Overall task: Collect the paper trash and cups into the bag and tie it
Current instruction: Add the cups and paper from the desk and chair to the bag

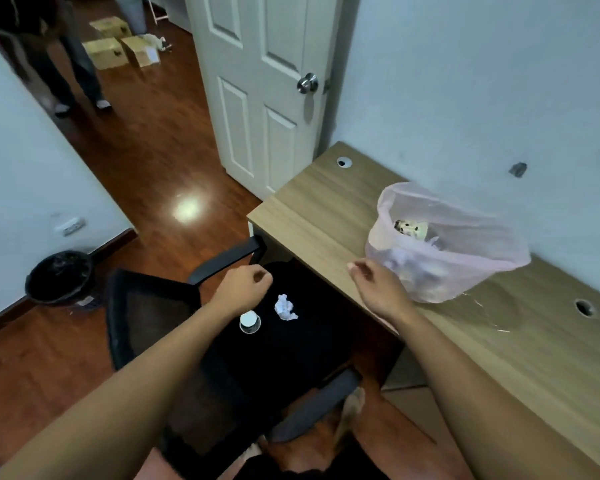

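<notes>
Cup [249, 322]: stands upright on the black chair seat [291, 348] at centre frame, long axis vertical, white round top facing the camera; whether that top is a lid or the base cannot be told.
Paper ball [285, 308]: crumpled white wad, no clear long axis, lies on the seat just right of the cup, apart from it.
Bag [444, 244]: pale pink see-through plastic, sits on the wooden desk [326, 209] at right of frame, mouth open and tilted toward the upper left; inside are crumpled white papers and a yellowish speckled item, too blurred to name.
Bin [60, 277]: dark round bin on the floor at left of frame, lined with a black bag; contents cannot be told.
Left hand [245, 284]: loosely curled, holding nothing, hovers just above and left of the cup and paper ball.
Right hand [378, 289]: fingers loosely bent, empty, over the desk's front edge, just beside the bag's lower left side, right of the paper ball.
</notes>
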A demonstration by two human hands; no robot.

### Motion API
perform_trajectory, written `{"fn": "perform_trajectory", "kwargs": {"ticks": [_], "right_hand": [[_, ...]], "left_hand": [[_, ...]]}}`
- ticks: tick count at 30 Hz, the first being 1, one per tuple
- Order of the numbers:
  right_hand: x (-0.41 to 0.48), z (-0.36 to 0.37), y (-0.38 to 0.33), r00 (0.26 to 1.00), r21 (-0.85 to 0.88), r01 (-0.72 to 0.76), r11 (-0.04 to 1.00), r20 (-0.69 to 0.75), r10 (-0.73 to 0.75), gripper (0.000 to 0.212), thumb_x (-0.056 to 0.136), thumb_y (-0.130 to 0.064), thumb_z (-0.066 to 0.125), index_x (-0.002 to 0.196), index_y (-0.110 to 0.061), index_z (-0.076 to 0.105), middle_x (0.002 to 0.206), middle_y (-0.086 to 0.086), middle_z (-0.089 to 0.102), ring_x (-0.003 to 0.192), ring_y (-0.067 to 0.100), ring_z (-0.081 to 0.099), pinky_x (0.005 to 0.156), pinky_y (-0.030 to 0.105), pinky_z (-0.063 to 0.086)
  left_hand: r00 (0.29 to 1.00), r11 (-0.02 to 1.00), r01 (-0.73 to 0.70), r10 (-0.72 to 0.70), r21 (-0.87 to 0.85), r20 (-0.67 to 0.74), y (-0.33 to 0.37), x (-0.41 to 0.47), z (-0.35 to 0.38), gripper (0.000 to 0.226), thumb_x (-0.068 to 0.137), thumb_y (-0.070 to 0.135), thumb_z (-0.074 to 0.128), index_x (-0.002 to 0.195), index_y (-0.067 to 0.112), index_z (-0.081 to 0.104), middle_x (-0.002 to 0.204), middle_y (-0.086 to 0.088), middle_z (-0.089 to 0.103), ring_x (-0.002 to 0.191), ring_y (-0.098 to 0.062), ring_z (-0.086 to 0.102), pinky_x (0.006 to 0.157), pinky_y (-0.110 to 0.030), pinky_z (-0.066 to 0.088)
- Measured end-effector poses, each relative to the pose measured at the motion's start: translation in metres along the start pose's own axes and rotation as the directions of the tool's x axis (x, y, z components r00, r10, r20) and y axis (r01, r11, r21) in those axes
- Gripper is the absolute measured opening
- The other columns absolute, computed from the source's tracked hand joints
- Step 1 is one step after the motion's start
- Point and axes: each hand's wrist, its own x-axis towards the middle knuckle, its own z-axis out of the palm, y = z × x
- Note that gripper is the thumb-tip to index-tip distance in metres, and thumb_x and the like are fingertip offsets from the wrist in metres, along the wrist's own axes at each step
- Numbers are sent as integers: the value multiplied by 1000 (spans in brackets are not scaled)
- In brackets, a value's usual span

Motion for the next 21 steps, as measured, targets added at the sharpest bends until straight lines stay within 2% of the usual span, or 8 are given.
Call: {"fn": "perform_trajectory", "kwargs": {"ticks": [2,5,9,11,13,16,19,21], "right_hand": [[24,-55,14,985,-22,40,999,-166,-43,26,111,-32,61,125,-16,76,116,-4,75,114,15,68,90,21,39],[62,-130,41,928,-56,41,998,-367,-59,24,107,-27,63,123,-16,77,125,3,77,123,25,67,102,31,45],[107,-209,88,850,-170,-70,983,-527,-31,37,101,-40,60,129,-21,74,139,11,67,139,37,52,116,42,38],[126,-238,113,859,-189,-217,958,-503,95,45,101,-42,68,142,-23,66,154,16,52,148,42,40,120,55,39],[145,-258,141,881,-258,-356,898,-413,231,66,98,-51,76,153,-22,56,160,21,46,151,46,38,121,61,40],[165,-267,173,905,-294,-399,869,-280,321,76,95,-53,80,155,-13,56,155,25,59,143,47,55,116,53,48],[182,-263,181,935,-250,-330,910,-218,279,45,103,-41,74,120,0,77,128,29,75,118,45,71,94,44,53],[190,-258,172,945,-168,-307,937,-172,279,46,107,-43,64,106,1,79,114,30,78,104,43,73,83,43,52]], "left_hand": [[997,988,51,-42,-149,63,43,28,13,34,105,53,55,107,28,78,101,14,81,97,-18,76,93,-41,60],[989,921,129,-94,-368,114,106,69,40,39,101,60,60,105,25,78,97,12,83,85,-14,78,93,-40,62],[975,825,216,-152,-522,163,188,117,82,56,92,71,67,109,18,74,102,4,81,80,-17,74,77,-35,57],[968,794,242,-163,-557,189,220,142,104,56,87,71,74,103,18,70,99,1,79,76,-19,70,72,-35,53],[959,778,279,-192,-563,210,240,163,128,54,83,69,79,100,19,67,93,-2,77,73,-20,66,70,-36,51],[933,784,360,-287,-505,219,248,182,166,48,89,55,81,107,12,68,96,-9,79,70,-23,69,69,-38,58],[906,694,412,-378,-590,188,238,193,187,22,99,28,74,106,7,73,103,-18,79,75,-28,74,70,-44,65],[905,571,390,-384,-723,184,228,193,184,13,105,22,69,104,8,71,107,-17,76,79,-26,71,63,-36,65]]}}
